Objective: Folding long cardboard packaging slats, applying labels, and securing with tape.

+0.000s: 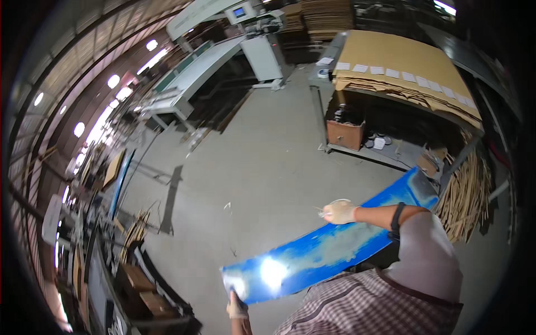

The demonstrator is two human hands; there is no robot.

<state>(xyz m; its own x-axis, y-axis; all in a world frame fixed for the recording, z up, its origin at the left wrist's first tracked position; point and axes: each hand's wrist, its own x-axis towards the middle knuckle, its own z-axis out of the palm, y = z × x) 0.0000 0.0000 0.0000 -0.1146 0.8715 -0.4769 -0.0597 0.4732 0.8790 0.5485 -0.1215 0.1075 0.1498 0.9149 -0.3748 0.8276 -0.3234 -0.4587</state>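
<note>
A long blue board (pixel 318 248) with pale, worn patches stretches across my front, from lower left up to the right. A bright glare lies on its left part. At its lower left corner my left hand (pixel 237 307) is closed on the edge, partly in a glove. Over the middle of the board, by its far edge, my right hand (pixel 339 213) is closed and wears a pale glove. A thin, pale, rounded shape shows at its fingers, too unclear to name. Whether this hand touches the board I cannot tell. A dark band circles my right elbow.
A workbench at the far right bears stacked brown sheets (pixel 396 53) with white paper slips along the edge. Beneath it sits a brown box (pixel 345 134). Thin wooden strips (pixel 463 190) lean beside it. A machine (pixel 262 57) stands at the back. Racks with boards line the left.
</note>
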